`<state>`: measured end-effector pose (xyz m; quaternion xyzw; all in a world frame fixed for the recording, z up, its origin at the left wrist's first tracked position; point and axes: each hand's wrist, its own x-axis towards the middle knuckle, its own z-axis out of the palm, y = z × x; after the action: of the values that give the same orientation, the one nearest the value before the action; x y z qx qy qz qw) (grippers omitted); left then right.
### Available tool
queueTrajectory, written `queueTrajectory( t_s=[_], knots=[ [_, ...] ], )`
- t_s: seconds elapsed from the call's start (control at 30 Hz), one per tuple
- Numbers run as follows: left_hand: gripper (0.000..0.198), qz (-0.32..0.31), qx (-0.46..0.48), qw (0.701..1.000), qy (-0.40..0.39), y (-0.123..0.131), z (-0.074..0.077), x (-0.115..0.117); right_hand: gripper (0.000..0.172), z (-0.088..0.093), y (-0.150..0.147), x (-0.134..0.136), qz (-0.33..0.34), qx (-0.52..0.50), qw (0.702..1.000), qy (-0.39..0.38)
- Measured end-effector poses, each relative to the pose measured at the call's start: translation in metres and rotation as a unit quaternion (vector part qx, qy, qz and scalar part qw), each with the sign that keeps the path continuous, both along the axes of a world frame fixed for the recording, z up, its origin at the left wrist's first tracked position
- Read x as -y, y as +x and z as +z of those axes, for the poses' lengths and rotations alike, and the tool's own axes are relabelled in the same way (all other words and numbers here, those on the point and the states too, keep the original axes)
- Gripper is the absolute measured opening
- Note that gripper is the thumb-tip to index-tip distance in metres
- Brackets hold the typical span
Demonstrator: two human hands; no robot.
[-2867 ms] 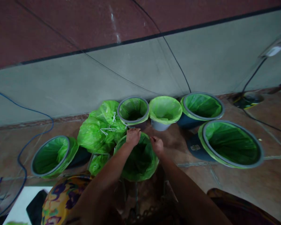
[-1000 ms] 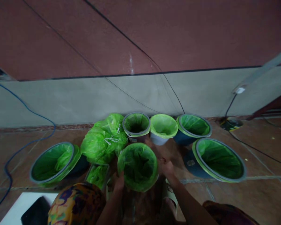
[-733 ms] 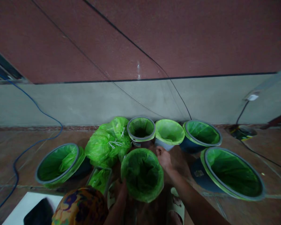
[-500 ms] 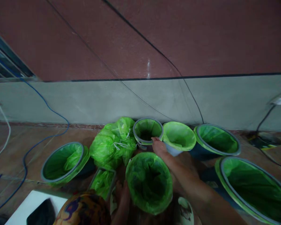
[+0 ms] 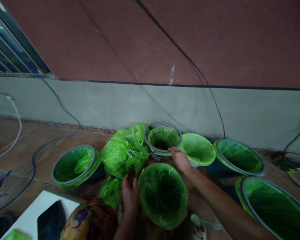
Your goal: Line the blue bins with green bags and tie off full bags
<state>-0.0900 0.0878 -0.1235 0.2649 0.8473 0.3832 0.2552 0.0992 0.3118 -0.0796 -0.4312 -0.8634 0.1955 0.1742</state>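
My right hand (image 5: 181, 160) reaches to the back row and pinches the near edge of a grey plastic ring (image 5: 146, 140). The ring sits raised and tilted above a small bin lined with a green bag (image 5: 157, 136). In front of me stands another bin, with a green liner (image 5: 162, 221) folded over its rim and no ring around it. My left hand (image 5: 130, 195) is just left of this front bin, its fingers apart and nothing in them. Beyond that hand lies a heap of green bags (image 5: 120, 150) with white ties.
Ringed, green-lined bins stand at left (image 5: 56, 180) and right (image 5: 242, 178); a white-bodied lined bin (image 5: 197, 146) is beside the ring. A small basket (image 5: 110, 191), a white board (image 5: 27, 213) with a dark phone-like slab (image 5: 51, 220), and a blue cable (image 5: 33, 163) lie left.
My right hand has lifted the grey ring off the back bin's rim. My left hand has moved up and opened beside the front bin. The view has shifted slightly.
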Motion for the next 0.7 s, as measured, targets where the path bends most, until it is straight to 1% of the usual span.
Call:
queueTrajectory(
  t_s=[0.07,0.13,0.17,0.2,0.23,0.3,0.33,0.4,0.5,0.57,0.63,0.7],
  knots=[
    [0.058,0.057,0.057,0.997,0.023,-0.008,0.035,-0.01,0.036,0.012,0.018,0.032,0.048,-0.016,0.999,0.014],
    [0.056,0.075,0.15,0.985,0.035,-0.02,0.068,-0.019,0.036,0.026,0.042,0.077,0.082,-0.047,0.996,-0.002],
    [0.06,0.079,0.217,0.972,0.053,-0.027,0.083,-0.023,0.036,0.032,0.055,0.101,0.096,-0.054,0.994,-0.023],
    [0.065,0.068,0.284,0.954,0.061,-0.033,0.095,-0.025,0.037,0.039,0.068,0.124,0.105,-0.058,0.992,-0.047],
    [0.069,0.049,0.33,0.94,0.066,-0.038,0.105,-0.027,0.037,0.044,0.08,0.145,0.108,-0.061,0.99,-0.071],
    [0.063,-0.006,0.375,0.925,0.058,-0.043,0.115,-0.026,0.036,0.05,0.101,0.176,0.118,-0.063,0.984,-0.119],
    [0.057,-0.042,0.38,0.923,0.045,-0.042,0.116,-0.025,0.034,0.051,0.108,0.186,0.111,-0.068,0.982,-0.135],
    [0.046,-0.111,0.355,0.928,0.008,-0.033,0.111,-0.023,0.028,0.047,0.118,0.193,0.072,-0.088,0.983,-0.145],
    [0.038,-0.185,0.238,0.952,-0.052,-0.014,0.095,-0.024,0.029,0.033,0.119,0.183,-0.024,-0.132,0.986,-0.101],
    [0.035,-0.231,0.134,0.959,-0.092,-0.004,0.085,-0.029,0.039,0.021,0.114,0.171,-0.073,-0.144,0.985,-0.056],
    [0.035,-0.28,0.045,0.949,-0.137,0.0,0.076,-0.036,0.054,0.007,0.11,0.161,-0.104,-0.14,0.984,-0.027],
    [0.036,-0.308,-0.031,0.934,-0.176,0.002,0.068,-0.042,0.065,-0.008,0.106,0.153,-0.139,-0.13,0.981,-0.022]
  ],
)
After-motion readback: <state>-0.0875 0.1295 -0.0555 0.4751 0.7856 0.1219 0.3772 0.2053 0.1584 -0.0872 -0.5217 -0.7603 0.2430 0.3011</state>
